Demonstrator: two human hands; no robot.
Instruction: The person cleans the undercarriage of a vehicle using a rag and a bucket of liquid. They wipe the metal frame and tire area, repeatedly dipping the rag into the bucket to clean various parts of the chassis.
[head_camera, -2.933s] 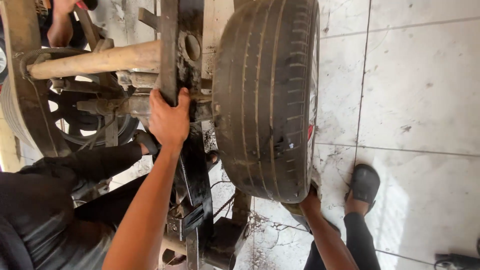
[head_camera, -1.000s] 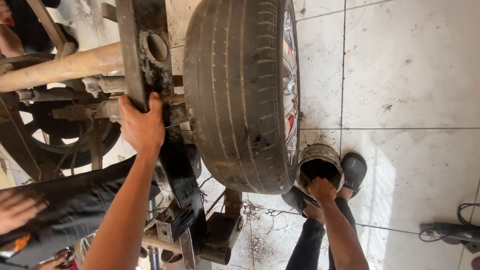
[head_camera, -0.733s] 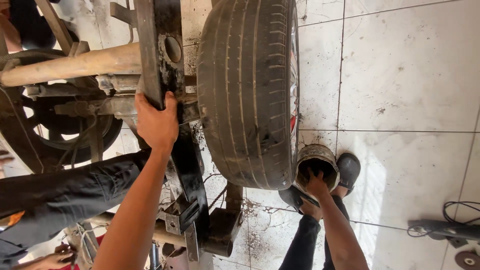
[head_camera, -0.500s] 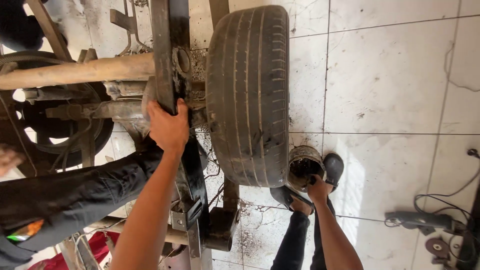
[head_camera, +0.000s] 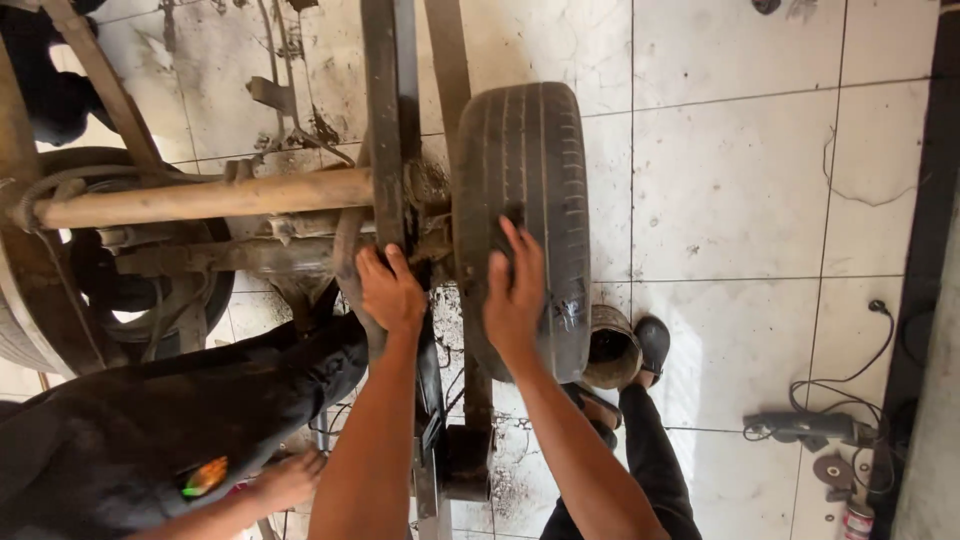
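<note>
Overhead, head view: a worn tyre (head_camera: 525, 215) stands upright on a rusty axle (head_camera: 200, 198).
Left hand (head_camera: 390, 290): grip clenched on the dark frame bar (head_camera: 385, 120).
Right hand (head_camera: 515, 295): flat, fingers spread on the tread, grasping nothing.
Advice: probably steady the bar and press evenly.

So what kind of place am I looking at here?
Most likely a vehicle repair workshop: a worn tyre on a rusty axle, a grimy tiled floor, and a power tool lying on it.
</note>
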